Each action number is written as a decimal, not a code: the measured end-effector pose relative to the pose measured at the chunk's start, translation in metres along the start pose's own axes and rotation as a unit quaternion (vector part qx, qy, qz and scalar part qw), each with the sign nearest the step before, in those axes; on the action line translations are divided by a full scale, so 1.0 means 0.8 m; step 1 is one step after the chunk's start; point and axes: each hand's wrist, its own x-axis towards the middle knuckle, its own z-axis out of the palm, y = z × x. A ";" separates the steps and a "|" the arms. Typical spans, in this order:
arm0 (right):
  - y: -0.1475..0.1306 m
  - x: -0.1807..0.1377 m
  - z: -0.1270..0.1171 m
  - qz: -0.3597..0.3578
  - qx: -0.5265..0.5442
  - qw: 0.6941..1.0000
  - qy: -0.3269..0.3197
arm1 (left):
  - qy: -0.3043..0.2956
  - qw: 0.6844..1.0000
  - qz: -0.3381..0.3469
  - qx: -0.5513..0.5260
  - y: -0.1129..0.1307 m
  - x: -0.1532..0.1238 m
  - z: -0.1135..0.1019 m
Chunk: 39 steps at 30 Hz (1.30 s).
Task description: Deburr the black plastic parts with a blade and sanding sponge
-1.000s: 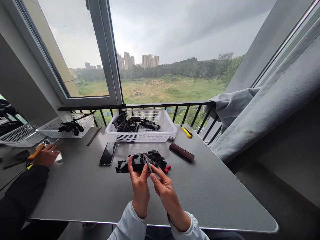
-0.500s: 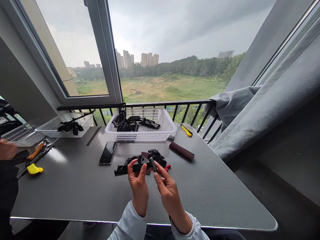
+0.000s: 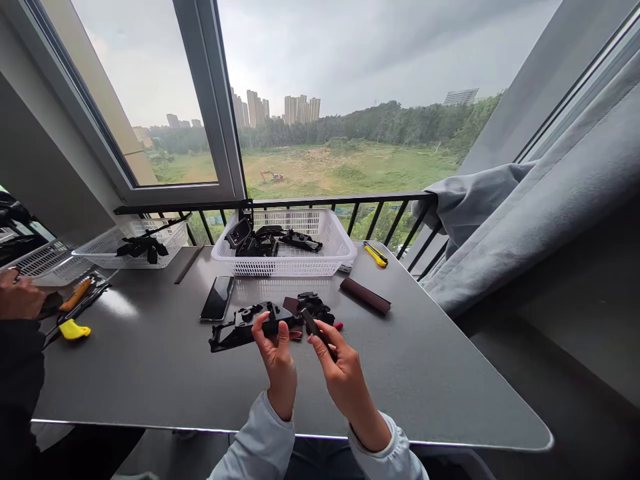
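**Two hands at work on black plastic parts over the bench**

The left hand (image 3: pixel 277 363) grips a black moulded plastic piece (image 3: pixel 250 325), fingers curled around its near edge and thumb pressed on top. The piece's long end reaches out to the left, just above the bench (image 3: pixel 145 373). The right hand (image 3: pixel 345 380) is beside it, its thumb and fingers pinching a dark stick (image 3: pixel 315 330) whose tip points toward the plastic piece; at this size it could be a small file, though I can't be sure. Just behind the hands lies a heap of black plastic parts (image 3: pixel 313 308) with a red bit (image 3: pixel 339 326) at its edge. A smartphone (image 3: pixel 217 298) lies to the left of the heap and a dark red sanding block (image 3: pixel 365 296) to its right. Beyond them stands a white plastic basket (image 3: pixel 283 268) holding more black parts. At the far left, a co-worker's hand (image 3: pixel 20 295) rests near a second white basket (image 3: pixel 50 267).
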 end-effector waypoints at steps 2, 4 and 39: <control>-0.002 -0.002 -0.003 -0.025 -0.046 0.999 0.009 | -0.021 0.999 0.027 0.018 -0.002 0.000 -0.001; -0.005 -0.006 -0.004 -0.045 -0.084 0.995 0.006 | -0.036 0.997 0.057 0.037 -0.003 0.000 -0.002; -0.034 0.096 -0.021 0.023 0.088 0.994 -0.062 | -0.066 0.997 0.023 0.016 0.036 0.072 0.061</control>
